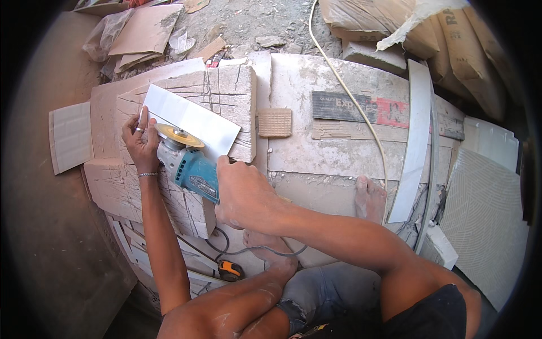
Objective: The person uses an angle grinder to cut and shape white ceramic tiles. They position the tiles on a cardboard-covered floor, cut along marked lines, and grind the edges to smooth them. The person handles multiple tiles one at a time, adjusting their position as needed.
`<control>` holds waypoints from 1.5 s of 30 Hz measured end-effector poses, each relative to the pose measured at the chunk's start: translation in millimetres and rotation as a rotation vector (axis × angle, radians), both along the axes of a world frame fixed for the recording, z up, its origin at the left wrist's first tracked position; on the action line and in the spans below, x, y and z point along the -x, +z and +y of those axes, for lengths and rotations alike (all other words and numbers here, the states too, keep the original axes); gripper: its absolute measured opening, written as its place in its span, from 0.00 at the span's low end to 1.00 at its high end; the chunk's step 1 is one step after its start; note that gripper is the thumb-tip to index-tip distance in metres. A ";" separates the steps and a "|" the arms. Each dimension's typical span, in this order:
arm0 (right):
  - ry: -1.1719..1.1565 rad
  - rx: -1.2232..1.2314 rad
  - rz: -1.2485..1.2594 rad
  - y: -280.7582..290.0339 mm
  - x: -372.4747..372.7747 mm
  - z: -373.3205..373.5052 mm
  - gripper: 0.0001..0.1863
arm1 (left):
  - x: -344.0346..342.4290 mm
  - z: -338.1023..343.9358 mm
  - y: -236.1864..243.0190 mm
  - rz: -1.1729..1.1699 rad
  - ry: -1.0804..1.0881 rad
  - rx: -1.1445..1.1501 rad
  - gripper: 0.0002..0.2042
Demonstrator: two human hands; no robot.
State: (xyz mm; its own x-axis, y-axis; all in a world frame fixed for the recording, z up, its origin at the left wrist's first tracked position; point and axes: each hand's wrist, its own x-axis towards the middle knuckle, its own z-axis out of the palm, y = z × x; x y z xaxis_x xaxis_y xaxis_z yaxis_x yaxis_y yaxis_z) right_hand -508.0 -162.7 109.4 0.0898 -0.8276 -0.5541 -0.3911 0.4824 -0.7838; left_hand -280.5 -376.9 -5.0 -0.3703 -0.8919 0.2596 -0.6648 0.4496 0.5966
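A white rectangular tile (pixel 195 117) lies aslant on a scored, pale block (pixel 243 93). My left hand (pixel 140 138), with a ring and a bracelet, is closed on the tile's left end, its thumb close to the grinder's disc. In my right hand (pixel 243 195) is a teal angle grinder (pixel 195 172), gripped round the back of its body. Its yellowish disc (pixel 179 135) is over the tile's near edge; whether it touches the tile I cannot tell. A dark cord (pixel 226 242) loops below the block.
An orange and black tape measure (pixel 230 270) lies near my bare foot (pixel 265 244). A pale cable (pixel 353 87) crosses the slab at right, beside a long white strip (pixel 411 141). Large tiles (pixel 485 209) lean far right. Paper sacks (pixel 384 20) stand behind; another tile (pixel 70 137) lies left.
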 end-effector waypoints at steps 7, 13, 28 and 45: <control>-0.010 0.019 -0.014 -3.9 -0.3 0.7 0.26 | 1.4 1.3 0.6 0.014 0.007 -0.015 0.21; -0.018 0.046 -0.011 -4.7 -0.5 2.7 0.25 | 1.7 1.0 1.5 -0.005 0.009 -0.006 0.21; -0.024 0.047 -0.003 -5.2 -0.3 4.3 0.25 | 1.3 1.0 1.2 -0.042 0.012 0.015 0.21; -0.020 0.041 0.010 -5.9 -1.3 5.4 0.26 | 2.6 2.9 2.1 -0.016 0.013 0.003 0.21</control>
State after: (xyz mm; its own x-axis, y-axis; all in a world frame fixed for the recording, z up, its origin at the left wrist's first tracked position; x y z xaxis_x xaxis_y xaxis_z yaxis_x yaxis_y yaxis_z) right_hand -506.7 -157.3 103.5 0.0677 -0.8511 -0.5207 -0.3893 0.4580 -0.7992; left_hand -283.1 -374.0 -2.9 -0.3630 -0.8960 0.2560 -0.6803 0.4425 0.5843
